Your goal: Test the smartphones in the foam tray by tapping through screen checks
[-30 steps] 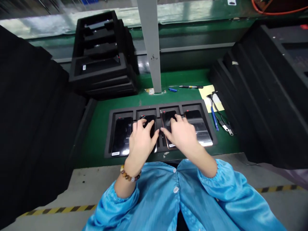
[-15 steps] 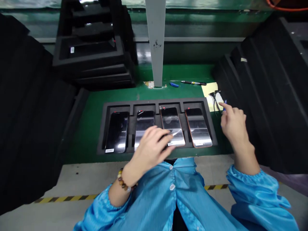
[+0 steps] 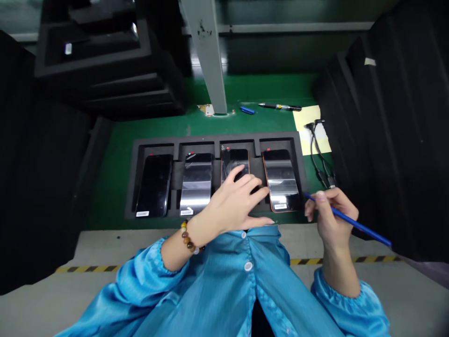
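Note:
A black foam tray (image 3: pixel 154 141) holds several phones side by side, screens up. My left hand (image 3: pixel 238 199) spreads its fingers over the third phone (image 3: pixel 231 159) and hides its lower part; whether it touches the glass I cannot tell. To its left lie a second phone (image 3: pixel 196 180) and, at the far end, a darker phone (image 3: pixel 154 187). An orange-edged phone (image 3: pixel 280 178) occupies the rightmost slot. Just right of the tray, my right hand (image 3: pixel 333 215) is closed round a slim blue pen (image 3: pixel 365 227), whose tip points left toward that phone.
Behind the tray lie a blue pen cap (image 3: pixel 247 110) and a black pen (image 3: pixel 280 107). Yellow paper (image 3: pixel 307 117) and black cables (image 3: pixel 317 150) are at the right. Black foam trays (image 3: pixel 105 89) are stacked back left, with dark stacks (image 3: pixel 396 117) at right. A grey post (image 3: pixel 206 51) rises behind.
My right hand has picked up the blue pen and come down and nearer the tray. My left hand has shifted slightly right over the third phone. The view has tilted and moved somewhat.

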The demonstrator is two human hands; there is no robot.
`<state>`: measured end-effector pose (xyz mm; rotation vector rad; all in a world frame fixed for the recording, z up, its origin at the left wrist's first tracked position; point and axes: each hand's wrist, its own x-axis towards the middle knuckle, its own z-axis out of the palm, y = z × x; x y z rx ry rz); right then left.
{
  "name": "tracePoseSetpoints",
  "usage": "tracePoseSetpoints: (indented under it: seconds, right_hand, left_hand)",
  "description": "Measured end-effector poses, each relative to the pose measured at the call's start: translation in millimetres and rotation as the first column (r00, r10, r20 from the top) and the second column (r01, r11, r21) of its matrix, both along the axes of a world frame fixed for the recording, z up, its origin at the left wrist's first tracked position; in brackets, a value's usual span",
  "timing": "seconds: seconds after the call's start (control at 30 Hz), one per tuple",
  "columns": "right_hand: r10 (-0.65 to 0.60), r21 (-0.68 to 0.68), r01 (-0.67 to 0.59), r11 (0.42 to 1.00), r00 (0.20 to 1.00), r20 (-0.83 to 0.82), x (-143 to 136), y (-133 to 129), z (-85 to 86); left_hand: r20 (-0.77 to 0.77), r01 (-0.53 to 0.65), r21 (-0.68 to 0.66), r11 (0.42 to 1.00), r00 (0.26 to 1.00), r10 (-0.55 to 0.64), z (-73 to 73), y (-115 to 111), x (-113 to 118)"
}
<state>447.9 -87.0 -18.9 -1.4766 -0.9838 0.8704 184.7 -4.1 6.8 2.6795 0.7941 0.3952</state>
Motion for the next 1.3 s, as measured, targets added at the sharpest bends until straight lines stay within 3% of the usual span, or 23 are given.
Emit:
tracePoseSetpoints:
  seconds: [0.17,0.27,0.47,0.8,1.07,1.3]
  right_hand:
    - [0.037,-0.064,-0.035,0.997,0.999,0.033,0,-2,-2.8]
    - [0.076,-0.065,-0.073,0.995,0.996,0.046,-3,-2,-2.5]
    - [0.100,-0.069,-0.086,0.994,0.968,0.231,-5,-8,-7.0]
    - [0.110,-0.120,-0.071,0.990,0.926,0.361,-4,-7,-5.2]
    - [0.136,-0.140,-0.092,0.986,0.925,0.355,-4,-10,-4.5]
    - [0.055,-0.114,-0.011,0.993,0.922,0.384,-5,-9,-5.8]
  left_hand:
    - [0.036,0.115,0.044,0.992,0.992,-0.117,-2.1,-15,25]
    - [0.055,0.099,0.043,0.994,0.993,-0.102,-7.9,-17,30]
    - [0.086,0.061,0.048,0.997,0.994,-0.065,-11.5,-19,29]
    - [0.114,0.030,0.043,0.999,0.993,-0.035,-13.4,-19,33]
    - [0.114,0.028,0.026,0.999,0.993,-0.031,-12.4,-19,32]
    - [0.135,0.024,0.022,0.999,0.991,-0.026,-13.3,-20,31]
